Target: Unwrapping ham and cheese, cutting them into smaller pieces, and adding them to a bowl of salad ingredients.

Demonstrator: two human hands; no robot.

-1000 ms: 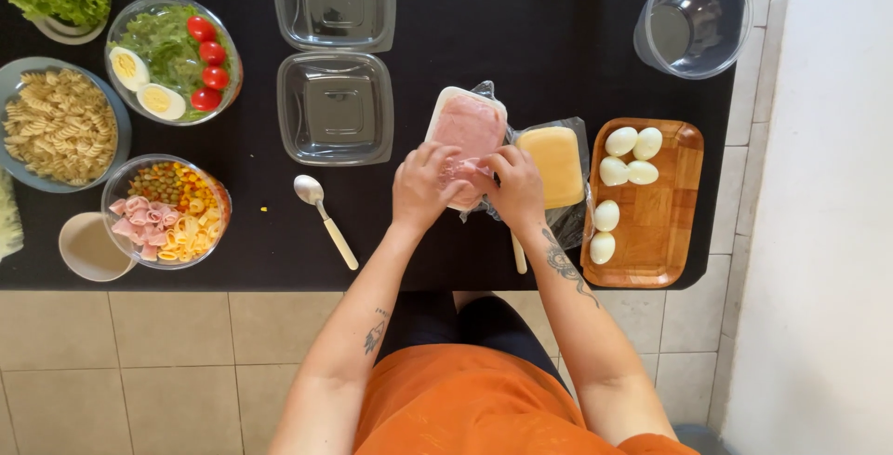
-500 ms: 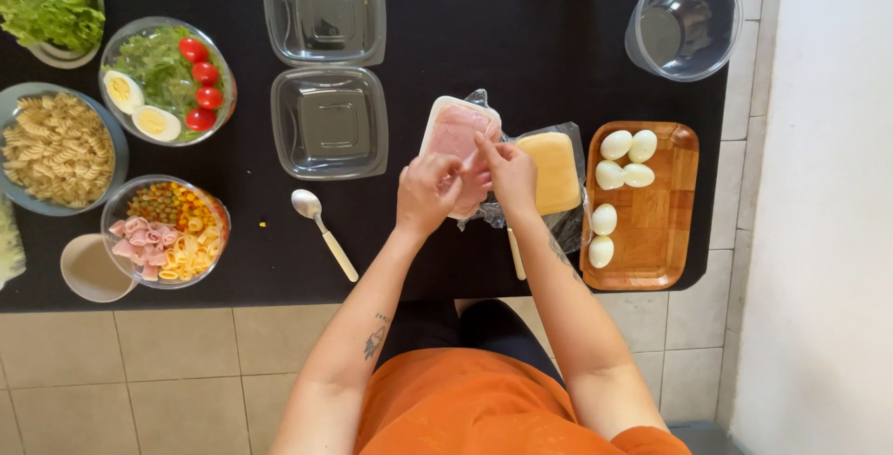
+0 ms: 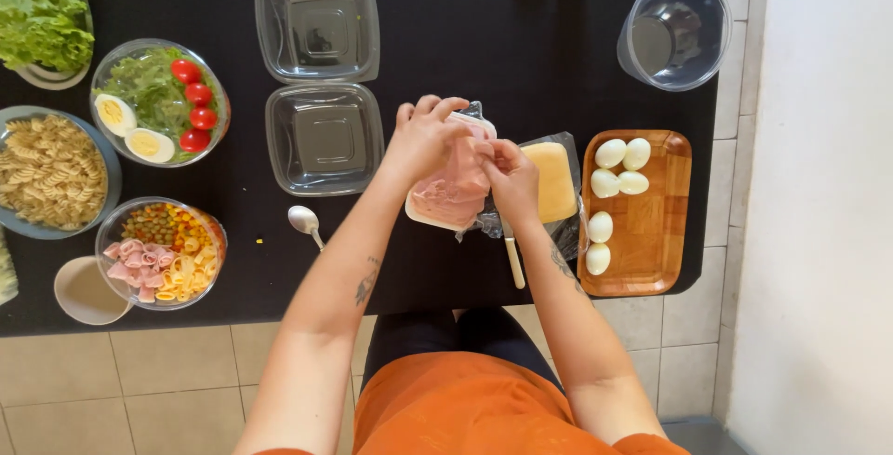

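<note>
A white tray of pink sliced ham [image 3: 445, 202] lies on the black counter [image 3: 484, 36], with clear wrap at its far and right edges. My left hand [image 3: 423, 137] is over the tray's far end, fingers curled on the top slice. My right hand [image 3: 510, 176] pinches the same slice from the right. The slice is lifted a little off the stack. A block of yellow cheese [image 3: 553, 180] sits in plastic just right of my right hand.
A wooden tray [image 3: 656, 241] holds several peeled boiled eggs at the right. Two clear square containers [image 3: 321, 83] stand behind the ham. At the left are a salad bowl [image 3: 158, 101], pasta [image 3: 46, 171], mixed bowl [image 3: 163, 250], lettuce [image 3: 42, 8]. A spoon [image 3: 305, 222] and knife [image 3: 513, 260] lie near.
Both hands moved from the tray's near end up to its far end, and a ham slice is now pulled up between them. The view shifted slightly.
</note>
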